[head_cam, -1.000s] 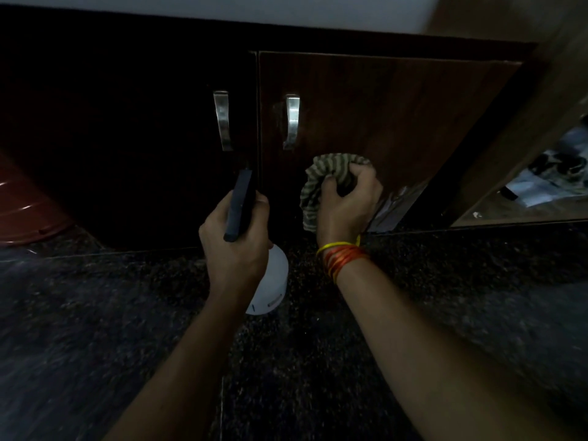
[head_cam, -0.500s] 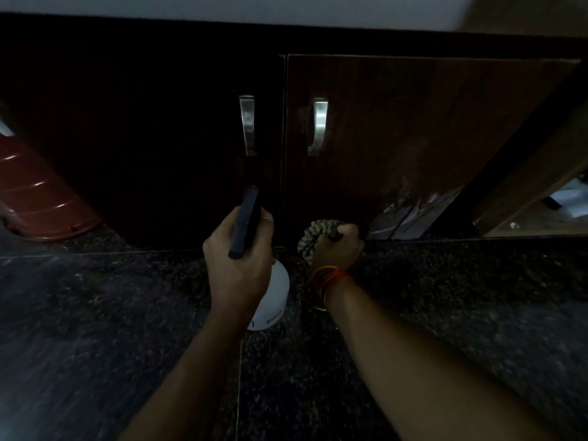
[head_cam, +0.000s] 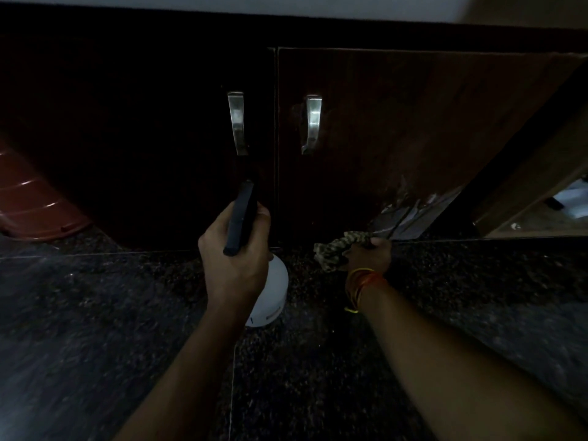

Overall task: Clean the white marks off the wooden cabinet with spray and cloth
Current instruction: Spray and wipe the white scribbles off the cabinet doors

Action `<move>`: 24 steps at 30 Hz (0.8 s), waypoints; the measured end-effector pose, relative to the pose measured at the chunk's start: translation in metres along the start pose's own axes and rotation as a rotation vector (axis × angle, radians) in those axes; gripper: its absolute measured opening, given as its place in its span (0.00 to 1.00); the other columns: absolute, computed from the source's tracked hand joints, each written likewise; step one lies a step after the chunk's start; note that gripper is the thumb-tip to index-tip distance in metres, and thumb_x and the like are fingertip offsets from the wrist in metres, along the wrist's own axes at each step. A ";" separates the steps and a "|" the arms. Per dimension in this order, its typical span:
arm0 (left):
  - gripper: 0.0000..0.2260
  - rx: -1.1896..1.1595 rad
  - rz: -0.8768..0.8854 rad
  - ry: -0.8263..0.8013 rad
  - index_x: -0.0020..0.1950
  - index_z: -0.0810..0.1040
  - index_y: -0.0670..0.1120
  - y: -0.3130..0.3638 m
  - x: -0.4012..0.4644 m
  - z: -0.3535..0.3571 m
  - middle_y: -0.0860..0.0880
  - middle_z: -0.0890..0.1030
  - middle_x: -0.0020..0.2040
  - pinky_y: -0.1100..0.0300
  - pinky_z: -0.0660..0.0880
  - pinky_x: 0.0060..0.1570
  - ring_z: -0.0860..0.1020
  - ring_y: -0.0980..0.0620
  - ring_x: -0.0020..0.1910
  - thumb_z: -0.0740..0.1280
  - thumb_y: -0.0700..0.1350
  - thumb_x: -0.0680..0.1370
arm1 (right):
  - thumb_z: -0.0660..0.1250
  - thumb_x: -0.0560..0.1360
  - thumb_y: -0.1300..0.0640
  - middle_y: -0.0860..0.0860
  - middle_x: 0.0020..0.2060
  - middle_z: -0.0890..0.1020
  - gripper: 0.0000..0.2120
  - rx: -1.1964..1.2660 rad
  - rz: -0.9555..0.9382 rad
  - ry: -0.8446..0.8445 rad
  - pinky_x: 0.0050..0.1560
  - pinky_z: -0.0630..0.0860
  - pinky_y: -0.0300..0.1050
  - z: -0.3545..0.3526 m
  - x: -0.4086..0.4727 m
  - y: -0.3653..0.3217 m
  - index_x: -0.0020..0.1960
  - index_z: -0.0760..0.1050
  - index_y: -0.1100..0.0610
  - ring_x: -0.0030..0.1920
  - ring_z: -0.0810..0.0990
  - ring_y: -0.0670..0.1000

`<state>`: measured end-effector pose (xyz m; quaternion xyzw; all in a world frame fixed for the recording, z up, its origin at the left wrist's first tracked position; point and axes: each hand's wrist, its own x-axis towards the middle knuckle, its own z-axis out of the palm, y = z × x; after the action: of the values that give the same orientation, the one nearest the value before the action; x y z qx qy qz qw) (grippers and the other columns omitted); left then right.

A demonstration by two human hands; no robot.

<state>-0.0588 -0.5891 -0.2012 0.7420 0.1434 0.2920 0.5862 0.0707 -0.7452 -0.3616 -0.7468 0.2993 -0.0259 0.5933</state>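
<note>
2 hands work low: the right hand bunches a soft, limp striped cloth at the cabinet door base; the left hand grips a light-looking spray bottle by its neck.

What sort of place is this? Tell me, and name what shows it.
Probably a room in a home, seen low at floor level. Dark wooden cabinet doors with metal handles stand on a speckled dark stone floor, and a reddish-brown plastic tub sits at the left.

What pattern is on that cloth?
Thin light and dark stripes on the cloth, seen in the head view.
</note>
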 end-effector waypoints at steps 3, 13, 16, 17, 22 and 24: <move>0.14 -0.016 -0.007 -0.008 0.43 0.76 0.37 0.000 0.000 0.007 0.33 0.72 0.30 0.57 0.72 0.27 0.72 0.40 0.27 0.63 0.48 0.78 | 0.64 0.70 0.65 0.64 0.51 0.78 0.12 0.045 -0.024 0.080 0.55 0.75 0.57 -0.004 -0.013 -0.018 0.46 0.65 0.53 0.50 0.79 0.62; 0.14 -0.072 0.006 -0.059 0.42 0.75 0.36 0.004 -0.012 0.041 0.31 0.75 0.35 0.57 0.72 0.27 0.72 0.43 0.26 0.63 0.46 0.79 | 0.65 0.68 0.72 0.63 0.49 0.80 0.11 0.136 -0.212 0.232 0.48 0.69 0.36 -0.032 -0.038 -0.081 0.51 0.75 0.68 0.49 0.79 0.59; 0.12 -0.083 0.013 -0.077 0.43 0.76 0.39 0.008 -0.015 0.046 0.30 0.76 0.36 0.63 0.71 0.27 0.72 0.43 0.26 0.62 0.47 0.78 | 0.63 0.69 0.74 0.58 0.42 0.79 0.12 0.258 -0.312 0.245 0.42 0.73 0.28 -0.042 -0.054 -0.116 0.52 0.75 0.71 0.42 0.80 0.52; 0.11 -0.089 0.015 -0.078 0.43 0.76 0.40 0.010 -0.016 0.046 0.30 0.76 0.37 0.65 0.71 0.27 0.72 0.43 0.26 0.62 0.47 0.78 | 0.64 0.68 0.73 0.59 0.43 0.79 0.13 0.276 -0.366 0.252 0.44 0.76 0.32 -0.044 -0.058 -0.124 0.53 0.75 0.70 0.43 0.81 0.51; 0.10 -0.114 0.047 -0.071 0.45 0.77 0.39 0.018 -0.017 0.047 0.31 0.76 0.35 0.68 0.71 0.27 0.73 0.45 0.25 0.62 0.45 0.79 | 0.70 0.70 0.67 0.63 0.66 0.70 0.27 0.163 -0.560 0.264 0.61 0.56 0.19 -0.050 -0.074 -0.137 0.67 0.68 0.64 0.67 0.68 0.57; 0.09 -0.119 0.057 -0.076 0.45 0.77 0.41 0.020 -0.016 0.046 0.31 0.77 0.36 0.68 0.71 0.27 0.73 0.47 0.24 0.62 0.46 0.78 | 0.68 0.74 0.65 0.61 0.73 0.61 0.32 0.120 -0.595 0.212 0.57 0.44 0.14 -0.045 -0.071 -0.127 0.74 0.58 0.63 0.74 0.58 0.55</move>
<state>-0.0466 -0.6396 -0.1933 0.7202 0.0825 0.2882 0.6257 0.0478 -0.7352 -0.2111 -0.7582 0.1258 -0.2938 0.5683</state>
